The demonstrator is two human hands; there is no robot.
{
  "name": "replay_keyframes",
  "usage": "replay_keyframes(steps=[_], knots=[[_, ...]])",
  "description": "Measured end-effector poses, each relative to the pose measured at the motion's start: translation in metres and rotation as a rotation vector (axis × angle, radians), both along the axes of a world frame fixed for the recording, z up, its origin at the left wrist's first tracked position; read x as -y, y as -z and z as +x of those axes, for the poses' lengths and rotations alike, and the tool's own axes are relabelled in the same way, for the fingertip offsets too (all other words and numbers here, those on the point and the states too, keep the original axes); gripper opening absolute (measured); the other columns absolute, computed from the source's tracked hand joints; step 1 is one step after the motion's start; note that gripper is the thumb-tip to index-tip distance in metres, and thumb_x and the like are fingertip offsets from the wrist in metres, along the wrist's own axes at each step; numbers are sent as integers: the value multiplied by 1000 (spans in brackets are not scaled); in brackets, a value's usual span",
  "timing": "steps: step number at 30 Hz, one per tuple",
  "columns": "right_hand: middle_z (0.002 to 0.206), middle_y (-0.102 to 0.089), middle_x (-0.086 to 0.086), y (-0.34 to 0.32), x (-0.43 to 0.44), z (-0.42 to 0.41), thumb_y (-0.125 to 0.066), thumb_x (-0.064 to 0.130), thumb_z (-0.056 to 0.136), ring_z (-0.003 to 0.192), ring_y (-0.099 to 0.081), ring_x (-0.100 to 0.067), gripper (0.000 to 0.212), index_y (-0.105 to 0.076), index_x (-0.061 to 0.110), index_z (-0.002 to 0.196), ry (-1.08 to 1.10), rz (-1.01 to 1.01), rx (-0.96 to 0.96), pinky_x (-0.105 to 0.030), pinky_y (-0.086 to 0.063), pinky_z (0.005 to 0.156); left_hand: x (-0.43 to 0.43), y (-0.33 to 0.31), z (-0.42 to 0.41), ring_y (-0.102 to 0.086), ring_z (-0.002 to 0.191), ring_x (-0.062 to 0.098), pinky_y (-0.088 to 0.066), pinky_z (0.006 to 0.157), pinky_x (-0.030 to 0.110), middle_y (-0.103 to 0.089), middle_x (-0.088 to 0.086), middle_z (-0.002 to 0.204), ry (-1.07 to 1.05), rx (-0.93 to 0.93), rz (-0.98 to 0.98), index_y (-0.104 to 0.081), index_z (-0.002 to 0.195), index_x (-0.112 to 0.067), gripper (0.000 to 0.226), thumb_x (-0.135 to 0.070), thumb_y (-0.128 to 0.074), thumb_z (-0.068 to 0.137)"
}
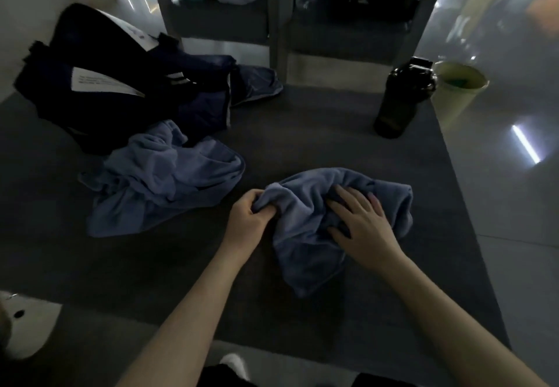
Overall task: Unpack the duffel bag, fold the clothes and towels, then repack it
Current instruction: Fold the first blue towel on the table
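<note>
Left hand (251, 215) is clenched on a bunched edge of the towel (305, 262), at the towel's far-left corner. I note the towel lies crumpled on the table (302, 132), right of centre. Its bulk runs right from that grip, and a tail trails toward the near edge. Right hand (361, 225) rests flat on the bulk, fingers spread, grasping nothing. My judgement: spreading depends on drawing the gripped edge leftward, away from the right hand's anchor.
</note>
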State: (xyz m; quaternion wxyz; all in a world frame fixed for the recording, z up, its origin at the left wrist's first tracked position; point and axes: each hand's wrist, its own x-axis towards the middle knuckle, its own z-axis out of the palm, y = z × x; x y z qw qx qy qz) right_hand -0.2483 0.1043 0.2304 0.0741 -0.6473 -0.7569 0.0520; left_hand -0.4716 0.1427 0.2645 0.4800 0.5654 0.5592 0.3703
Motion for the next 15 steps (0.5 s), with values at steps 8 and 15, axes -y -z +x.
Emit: replay_keyframes(steps=[8, 15], knots=[[128, -55, -14, -2, 88, -4, -53, 10, 90, 114, -51, -36, 34, -58, 10, 124, 364, 101, -159, -43, -45, 87, 78, -14, 14, -57, 72, 11, -45, 62, 16, -62, 2, 78, -67, 97, -2, -63, 87, -10, 3, -9, -61, 89], [150, -35, -6, -10, 115, 22, -48, 14, 91, 140, -28, -25, 55, -34, 17, 144, 253, -183, -274, -46, -22, 114, 105, -53, 28, -61, 81, 21, -49, 74, 30, -64, 8, 83, -35, 276, -114, -62, 87, -13, 7, -8, -58, 88]])
